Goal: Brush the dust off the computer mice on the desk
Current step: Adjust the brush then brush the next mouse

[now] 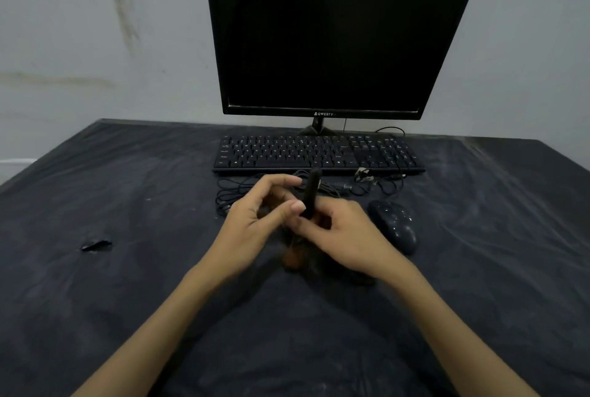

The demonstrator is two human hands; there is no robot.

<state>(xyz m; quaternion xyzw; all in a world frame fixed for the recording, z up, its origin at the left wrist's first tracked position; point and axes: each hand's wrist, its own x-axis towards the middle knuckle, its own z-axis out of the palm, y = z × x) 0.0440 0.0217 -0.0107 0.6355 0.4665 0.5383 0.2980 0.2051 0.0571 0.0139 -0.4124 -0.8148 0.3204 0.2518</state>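
A: Centre of frame — both hands meet over the dark desk cover (127, 269). The right hand (348, 237) has its fingers curled round a dark brush (311, 192), handle pointing up and away toward the keyboard (319, 154). Bristle end is below the hands, blurred, brownish (hard to read more).

B: And the left hand (252, 214)?

A: Fingers bent, thumb tip touching the brush handle — pinch or mere touch, I cannot tell. Nothing else shows in it.

B: Where's the mouse?

A: One black mouse (394, 225) sits right of centre, just beside the right hand, on its outer side. Pale specks on its shell. Long axis runs from upper left to lower right in the frame, with its front toward the keyboard, judging by the cables.

B: So the brush has to travel which way?

A: Rightward across the frame. The right hand is plainly the nearer one; the left is on the far side of the brush. My guess: the bristles must swing down and right, then sweep along that long axis.

B: Other mice?

A: None I can make out. A tangle of cables (255, 189) lies between hands and keyboard, below the unlit monitor (335, 35). A tear in the cover (95, 245) shows at left.
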